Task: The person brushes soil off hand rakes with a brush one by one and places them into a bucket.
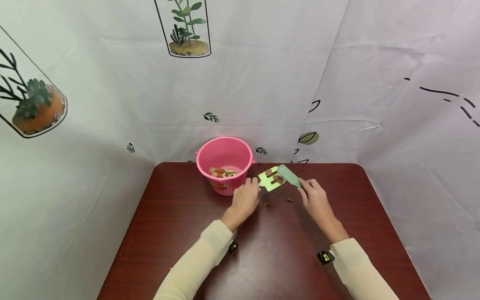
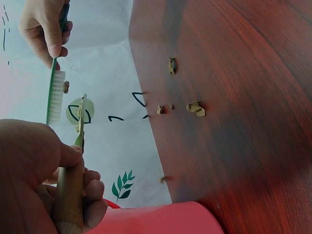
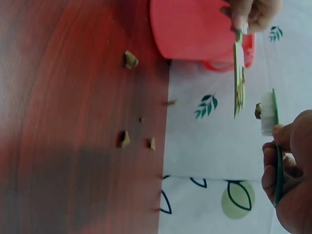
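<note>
My left hand point(image 1: 246, 197) grips the wooden handle point(image 2: 69, 200) of a small light-green slotted shovel point(image 1: 266, 181), held up above the table beside the bucket. Brown crumpled scraps lie on its blade. In my right hand point(image 1: 316, 200) is a green brush point(image 1: 289, 176), its white bristles point(image 3: 267, 114) facing the shovel. A brown scrap point(image 3: 258, 111) clings to the bristle tips. From the head view the brush overlaps the blade's right end, while the right wrist view shows a gap between them. Below, several brown scraps point(image 2: 196, 108) are scattered on the tabletop.
A pink bucket point(image 1: 225, 143) stands at the table's back edge, left of the shovel. Inside it lie wooden-handled tools point(image 1: 217, 170) with light-green parts. Printed white cloth point(image 1: 262, 91) hangs behind the dark red-brown table point(image 1: 168, 233) and along both sides.
</note>
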Tool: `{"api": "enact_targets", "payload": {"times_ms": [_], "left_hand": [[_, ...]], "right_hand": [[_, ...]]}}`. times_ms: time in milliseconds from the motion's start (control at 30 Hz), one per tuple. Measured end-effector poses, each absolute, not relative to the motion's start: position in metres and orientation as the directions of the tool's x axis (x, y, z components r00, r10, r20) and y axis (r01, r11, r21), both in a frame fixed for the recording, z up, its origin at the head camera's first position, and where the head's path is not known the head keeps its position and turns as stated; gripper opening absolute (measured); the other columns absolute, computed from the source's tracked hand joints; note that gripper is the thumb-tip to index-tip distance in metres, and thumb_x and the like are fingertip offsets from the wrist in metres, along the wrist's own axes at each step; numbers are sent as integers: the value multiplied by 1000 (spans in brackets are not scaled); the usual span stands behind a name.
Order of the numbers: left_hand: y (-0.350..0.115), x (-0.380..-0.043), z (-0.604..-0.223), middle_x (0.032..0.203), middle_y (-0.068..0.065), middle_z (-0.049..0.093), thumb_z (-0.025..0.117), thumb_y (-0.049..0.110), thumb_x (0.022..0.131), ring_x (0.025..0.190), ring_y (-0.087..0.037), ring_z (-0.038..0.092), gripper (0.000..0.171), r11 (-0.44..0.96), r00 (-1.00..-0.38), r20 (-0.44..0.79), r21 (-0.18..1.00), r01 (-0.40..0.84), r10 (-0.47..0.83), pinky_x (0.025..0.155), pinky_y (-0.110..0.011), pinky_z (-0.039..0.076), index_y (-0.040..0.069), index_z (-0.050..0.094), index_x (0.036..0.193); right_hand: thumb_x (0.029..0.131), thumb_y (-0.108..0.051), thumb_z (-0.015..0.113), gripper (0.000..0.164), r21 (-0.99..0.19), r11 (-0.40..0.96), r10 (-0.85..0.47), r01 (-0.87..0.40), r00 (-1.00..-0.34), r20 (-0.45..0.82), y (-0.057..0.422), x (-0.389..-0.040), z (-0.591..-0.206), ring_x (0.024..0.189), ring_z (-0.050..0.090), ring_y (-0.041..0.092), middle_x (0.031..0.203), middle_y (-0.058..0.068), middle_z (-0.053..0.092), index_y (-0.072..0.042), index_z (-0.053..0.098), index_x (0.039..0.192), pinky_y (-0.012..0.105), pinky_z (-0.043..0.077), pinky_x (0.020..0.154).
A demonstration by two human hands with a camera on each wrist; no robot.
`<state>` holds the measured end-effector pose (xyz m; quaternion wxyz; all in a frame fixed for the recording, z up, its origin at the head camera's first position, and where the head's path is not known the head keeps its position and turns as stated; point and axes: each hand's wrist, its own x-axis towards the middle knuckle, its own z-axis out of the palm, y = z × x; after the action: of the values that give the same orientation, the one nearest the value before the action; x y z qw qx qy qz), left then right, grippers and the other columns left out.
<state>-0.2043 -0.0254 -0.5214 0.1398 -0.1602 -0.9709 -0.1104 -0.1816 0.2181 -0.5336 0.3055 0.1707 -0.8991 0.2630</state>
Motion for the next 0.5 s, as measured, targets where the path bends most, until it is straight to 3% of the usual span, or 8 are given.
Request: {"api": "enact_targets", "payload": {"times_ms": [500], "left_hand": [[-19,-204,-520,92,-11,63,70,23,98,73,-29,71,23,927,-923,267,180,329,276,58,-44,57,6,59,107]], "right_hand": [[91,2,74,34,-342,811,-216,-475,-786,580,192,-177,-542,77,64,24,97,17,60,10,69,123,37,56,64]]}}
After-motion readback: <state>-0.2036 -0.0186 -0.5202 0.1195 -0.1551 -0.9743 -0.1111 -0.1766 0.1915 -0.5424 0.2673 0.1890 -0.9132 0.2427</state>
